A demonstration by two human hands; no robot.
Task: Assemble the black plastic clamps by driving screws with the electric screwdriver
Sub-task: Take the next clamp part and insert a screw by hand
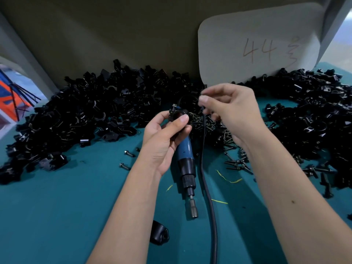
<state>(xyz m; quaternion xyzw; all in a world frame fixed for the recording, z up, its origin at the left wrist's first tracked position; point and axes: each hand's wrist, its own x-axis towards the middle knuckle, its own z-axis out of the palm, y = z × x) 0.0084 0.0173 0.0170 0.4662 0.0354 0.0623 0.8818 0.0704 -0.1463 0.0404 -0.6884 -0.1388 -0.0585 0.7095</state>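
Note:
My left hand point(163, 138) grips a black plastic clamp point(178, 114) above the green table, thumb across its front. To the right of it, my right hand point(230, 111) pinches a small dark screw point(202, 96) between thumb and forefinger, just right of the clamp. The electric screwdriver point(185, 162), blue-bodied with a black collar and a metal bit pointing toward me, lies on the table under my left hand. Its black cable point(204, 168) runs past my right hand toward the bottom edge.
Large heaps of black clamp parts point(85, 111) ring the green table point(66, 206) at left, back and right. Loose screws point(236, 162) lie scattered at right centre. One clamp piece point(159, 235) sits near me. A cardboard sheet marked 44 point(257, 44) leans at the back.

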